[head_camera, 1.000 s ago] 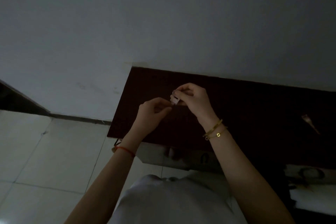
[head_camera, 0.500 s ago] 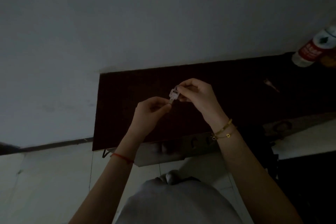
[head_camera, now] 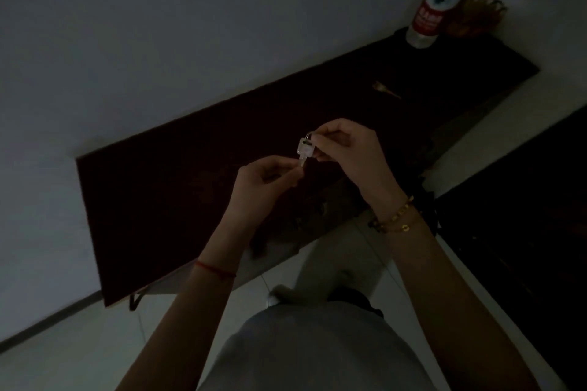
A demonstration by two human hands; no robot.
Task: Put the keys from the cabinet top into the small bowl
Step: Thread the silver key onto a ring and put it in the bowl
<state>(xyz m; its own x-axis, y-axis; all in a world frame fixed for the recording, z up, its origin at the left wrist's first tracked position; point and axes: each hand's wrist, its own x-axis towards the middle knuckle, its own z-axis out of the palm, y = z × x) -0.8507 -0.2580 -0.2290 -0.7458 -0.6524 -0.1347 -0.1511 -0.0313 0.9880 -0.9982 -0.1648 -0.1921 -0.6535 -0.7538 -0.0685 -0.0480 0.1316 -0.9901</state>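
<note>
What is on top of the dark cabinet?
On the cabinet top stand a bottle, a brownish bowl beside it, and a small key-like thing. Inside the bowl is hidden.

**Metal, matt wood, plastic**

The small pale silver metal key (head_camera: 305,149) shines faintly above the long dark brown cabinet top (head_camera: 165,200), whose wood looks matt. At that top's far end, a clear plastic bottle (head_camera: 436,6) wears a glossy red-and-white label.

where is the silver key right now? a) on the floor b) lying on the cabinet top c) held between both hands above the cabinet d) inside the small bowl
c: the silver key hangs from the right hand while the left hand pinches its blade, above the dark cabinet top.
</note>
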